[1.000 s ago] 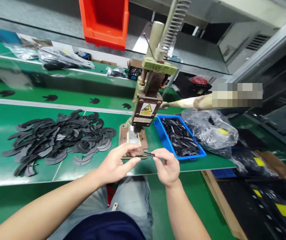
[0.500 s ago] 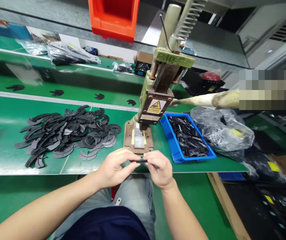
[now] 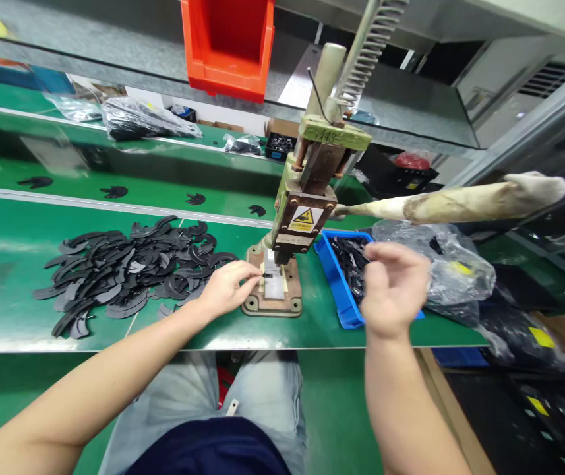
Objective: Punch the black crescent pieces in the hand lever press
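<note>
My left hand (image 3: pixel 231 285) pinches a small black part (image 3: pixel 266 275) at the metal fixture (image 3: pixel 275 287) on the base of the hand press (image 3: pixel 304 214). The part lies just under the press's ram. My right hand (image 3: pixel 395 285) is raised over the blue bin (image 3: pixel 344 305) of black pieces, below the press lever (image 3: pixel 460 201). It is blurred, and its fingers are too smeared to read. Left of the press, a heap of curved black parts (image 3: pixel 128 264) lies on the green table (image 3: pixel 5 277).
Clear plastic bags (image 3: pixel 453 260) lie right of the blue bin. An orange bin (image 3: pixel 230 66) hangs over the table from the grey shelf (image 3: pixel 89 49). Several black parts are spaced along the green strip (image 3: pixel 153 181) behind. Cardboard (image 3: pixel 443 396) stands at lower right.
My hands have parted. The left moved forward onto the fixture with the small black part; the right let go of it and rose to the right, over the blue bin.
</note>
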The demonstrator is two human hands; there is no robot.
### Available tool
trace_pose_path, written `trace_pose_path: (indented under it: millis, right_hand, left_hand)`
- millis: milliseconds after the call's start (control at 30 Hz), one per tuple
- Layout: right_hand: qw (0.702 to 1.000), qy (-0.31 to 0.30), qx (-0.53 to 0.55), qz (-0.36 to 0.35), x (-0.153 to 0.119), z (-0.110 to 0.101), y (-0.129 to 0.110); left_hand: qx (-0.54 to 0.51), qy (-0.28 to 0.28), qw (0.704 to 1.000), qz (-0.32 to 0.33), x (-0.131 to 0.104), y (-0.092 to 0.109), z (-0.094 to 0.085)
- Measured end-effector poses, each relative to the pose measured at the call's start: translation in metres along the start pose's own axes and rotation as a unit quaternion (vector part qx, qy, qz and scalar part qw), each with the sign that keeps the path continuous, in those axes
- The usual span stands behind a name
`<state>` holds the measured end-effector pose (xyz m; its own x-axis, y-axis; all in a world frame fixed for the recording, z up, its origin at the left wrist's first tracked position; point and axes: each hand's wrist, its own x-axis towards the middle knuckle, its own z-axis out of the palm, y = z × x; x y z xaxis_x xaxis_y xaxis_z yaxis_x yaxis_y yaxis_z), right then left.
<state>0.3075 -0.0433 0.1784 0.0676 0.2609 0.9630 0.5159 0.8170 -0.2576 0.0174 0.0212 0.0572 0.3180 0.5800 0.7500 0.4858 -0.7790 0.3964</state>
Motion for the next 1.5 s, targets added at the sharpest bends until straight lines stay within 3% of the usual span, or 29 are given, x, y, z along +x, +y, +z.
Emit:
trace_pose_path:
  millis: [67,133,233,300,433,633,767,833,933,1067,1233,1400,1500]
  right_hand:
    - [0.995,0.035,0.086,-0.036,0.051,-0.007,-0.021]
    - [0.987,-0.001,0.161,-0.001,0.088,-0.007,-0.050]
    - [0.987,-0.043,0.156,0.016,0.110,-0.002,-0.082]
    - [0.987,-0.033,0.157,-0.001,0.104,0.001,-0.086]
    - [0.986,-0.014,0.162,-0.032,0.068,0.000,-0.070]
    - [0.988,0.056,0.080,-0.118,-0.013,0.006,-0.042]
    - [0.989,0.051,0.048,-0.126,-0.050,0.011,-0.022]
    - [0.987,0.069,0.056,-0.134,-0.055,0.013,-0.017]
    - [0.985,0.085,0.067,-0.135,-0.055,0.017,-0.015]
    - [0.981,0.116,0.073,-0.135,-0.054,0.022,-0.017]
    - [0.986,0.095,0.060,-0.124,-0.057,0.019,-0.017]
    - [0.988,0.071,0.057,-0.125,-0.059,0.013,-0.017]
    - [0.987,0.083,0.060,-0.126,-0.059,0.015,-0.016]
  left_hand:
    - [0.045,-0.023,0.999,0.005,0.010,-0.014,0.007]
    - [0.093,-0.048,0.994,0.008,0.018,-0.020,0.013]
    - [0.155,-0.089,0.984,0.017,0.027,-0.020,0.020]
    - [0.173,-0.116,0.978,0.030,0.032,-0.018,0.022]
    - [0.172,-0.154,0.972,0.049,0.039,-0.015,0.019]
    - [0.119,-0.138,0.982,0.044,0.037,-0.014,0.022]
    - [0.110,-0.150,0.981,0.055,0.037,-0.016,0.015]
    - [0.137,-0.153,0.978,0.027,0.040,-0.024,0.000]
    - [0.235,-0.145,0.959,-0.068,0.044,-0.048,-0.033]
    - [0.282,-0.224,0.919,-0.158,0.051,-0.086,-0.066]
    - [0.216,-0.288,0.903,-0.233,0.061,-0.108,-0.065]
    - [0.154,-0.309,0.903,-0.258,0.068,-0.116,-0.066]
    - [0.088,-0.290,0.913,-0.272,0.068,-0.122,-0.074]
